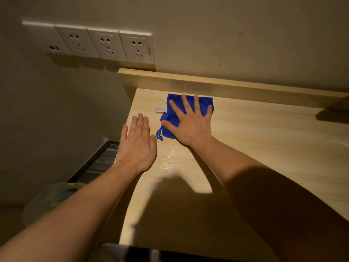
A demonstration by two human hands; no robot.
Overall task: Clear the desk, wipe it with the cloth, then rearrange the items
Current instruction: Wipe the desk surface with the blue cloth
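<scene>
Two hands on the desk (264,140), centre of frame. Right hand (190,121) flat, fingers spread, pressing the blue cloth (171,118) near the desk's upper left corner. Left hand (137,142) flat, fingers together, at the desk's left edge, just beside the cloth, apart from it. White tag (160,110) at the cloth's left edge. Sockets (105,44) on the wall, upper left.
</scene>
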